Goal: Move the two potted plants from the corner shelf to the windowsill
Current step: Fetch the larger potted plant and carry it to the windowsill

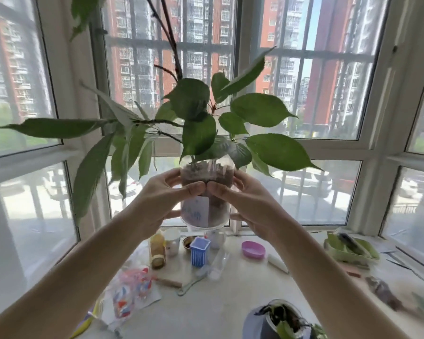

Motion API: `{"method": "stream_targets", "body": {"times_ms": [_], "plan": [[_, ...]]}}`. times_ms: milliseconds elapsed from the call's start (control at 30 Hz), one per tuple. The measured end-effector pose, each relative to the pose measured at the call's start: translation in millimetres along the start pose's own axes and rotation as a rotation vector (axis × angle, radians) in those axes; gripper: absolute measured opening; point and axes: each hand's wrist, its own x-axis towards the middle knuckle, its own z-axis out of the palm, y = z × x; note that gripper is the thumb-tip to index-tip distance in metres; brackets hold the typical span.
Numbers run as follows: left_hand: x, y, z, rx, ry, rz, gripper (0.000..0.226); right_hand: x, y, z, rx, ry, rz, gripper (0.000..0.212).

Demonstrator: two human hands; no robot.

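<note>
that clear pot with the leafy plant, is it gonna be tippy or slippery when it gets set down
Probably top-heavy: the clear plastic pot carries long leafy branches spreading well past its width, so it may tip if nudged. The dark soil filling it likely adds steadying weight low down. Its smooth wall looks somewhat slippery, which may be why the left hand and right hand both clasp it.

Clear potted plant (207, 192) in 2 hands' grip, left (162, 199) and right (245, 204), seemingly above cluttered windowsill (230, 302).

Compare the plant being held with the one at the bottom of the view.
The clear pot is held in the air by the left hand and right hand; the grey pot stands on the sill. The held plant spreads large leaves; the other looks small. Both hold green plants.
</note>
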Motion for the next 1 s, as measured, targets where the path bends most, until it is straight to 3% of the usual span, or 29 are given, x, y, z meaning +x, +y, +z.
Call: {"method": "stream_targets", "body": {"times_ms": [300,433,1000], "plan": [[-21.5,-94.4,-10.8,-0.015,0.022,-0.031,0.054,-21.4,84.8,20.8,0.051,-0.080,0.027,0.025],[-32.3,-133.5,-8.2,0.001,0.045,-0.028,0.065,-33.2,123.0,24.4,0.073,-0.084,0.034,0.024],[-73.5,-303.4,6.5,0.004,0.071,-0.013,0.054,-91.1,288.3,38.1,0.075,-0.073,0.048,0.026]]}}
